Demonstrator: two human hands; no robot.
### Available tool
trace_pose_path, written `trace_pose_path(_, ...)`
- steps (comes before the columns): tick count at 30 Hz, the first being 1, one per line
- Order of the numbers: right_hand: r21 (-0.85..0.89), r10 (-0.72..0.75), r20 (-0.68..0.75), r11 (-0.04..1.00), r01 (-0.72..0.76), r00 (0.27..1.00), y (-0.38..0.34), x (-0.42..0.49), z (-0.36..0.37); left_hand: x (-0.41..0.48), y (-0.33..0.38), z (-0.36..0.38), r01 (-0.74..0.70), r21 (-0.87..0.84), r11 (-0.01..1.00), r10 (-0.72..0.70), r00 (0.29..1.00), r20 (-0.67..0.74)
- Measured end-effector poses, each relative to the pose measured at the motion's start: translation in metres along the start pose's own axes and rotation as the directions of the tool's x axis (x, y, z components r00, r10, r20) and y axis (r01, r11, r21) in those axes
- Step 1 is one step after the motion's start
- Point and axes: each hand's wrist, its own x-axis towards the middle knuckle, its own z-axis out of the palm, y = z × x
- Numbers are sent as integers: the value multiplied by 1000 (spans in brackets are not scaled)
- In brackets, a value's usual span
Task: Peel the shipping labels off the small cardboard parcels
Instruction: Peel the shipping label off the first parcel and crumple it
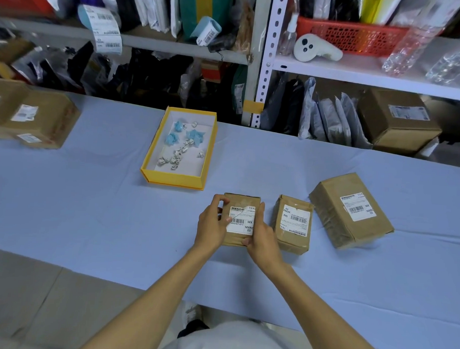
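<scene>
My left hand (211, 221) and right hand (261, 237) clasp a small cardboard parcel (239, 217) on the blue tabletop (91, 194) — left fingers (223, 200) curled at the upper corner, right fingers narrowed round the lower edge, its shipping label (242, 219) still stuck flat. Two more labelled parcels (292, 224) wait just beside, with a yellow tray (176, 181) of crumpled scraps beyond. The risk, I judge — a hasty pull could tear the label, leaving shreds on the cardboard.
</scene>
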Motion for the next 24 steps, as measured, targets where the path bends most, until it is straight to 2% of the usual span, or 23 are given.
trace_pose_path(4, 2, 1, 9, 1000, -1, 1000, 1, 1, 0, 3, 2, 0, -39, 72, 997, 39, 999, -5)
trace_pose_path(7, -8, 7, 24, 1000, -6, 1000, 3, 2, 0, 7, 4, 1, 0, 7, 1000, 0, 1000, -6)
trace_pose_path(10, -15, 13, 28, 1000, -12, 1000, 2, 2, 1, 11, 7, 3, 49, -18, 999, -50, 997, -64)
trace_pose_path(13, -10, 9, 34, 1000, -8, 999, 3, 1, 2, 15, 8, 5, 52, 54, 997, -46, 992, -115)
trace_pose_path(24, -35, 25, 38, 999, -24, 999, 0, 2, -2, 22, 7, 2, 85, 208, 974, -80, 996, -33)
